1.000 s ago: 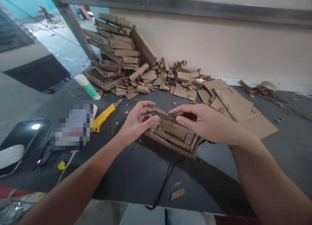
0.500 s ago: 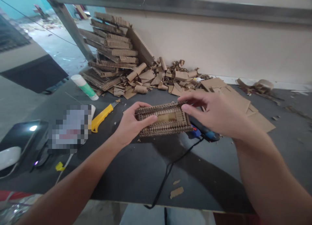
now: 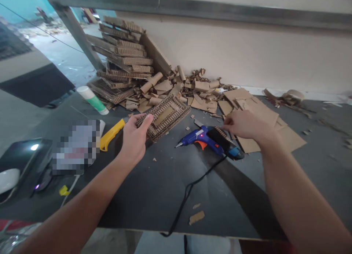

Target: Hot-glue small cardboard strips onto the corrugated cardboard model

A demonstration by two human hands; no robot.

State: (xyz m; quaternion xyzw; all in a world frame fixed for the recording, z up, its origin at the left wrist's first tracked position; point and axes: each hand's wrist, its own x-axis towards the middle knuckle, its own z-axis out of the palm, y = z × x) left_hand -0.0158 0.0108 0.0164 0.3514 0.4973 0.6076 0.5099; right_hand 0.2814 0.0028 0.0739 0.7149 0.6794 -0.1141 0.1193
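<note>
My left hand grips one end of a shallow rectangular cardboard frame with ridged corrugated walls, thumb on top. The frame is tilted above the dark table, its far end raised to the right. My right hand is over the back right, fingers curled together near a small corrugated strip; what they pinch, if anything, is hidden. Beneath and left of those fingers lies a blue hot glue gun with an orange trigger, its nozzle pointing left and a small red light glowing.
Flat cardboard sheets lie beyond my right hand. At the back are a stack of corrugated frames and loose scraps. A yellow utility knife, a glue stick and a phone are left. A black cord crosses the front.
My right hand has let go of the cardboard frame and moved right and down toward the glue gun. My left hand has shifted slightly left and turned the frame, uncovering the glue gun.
</note>
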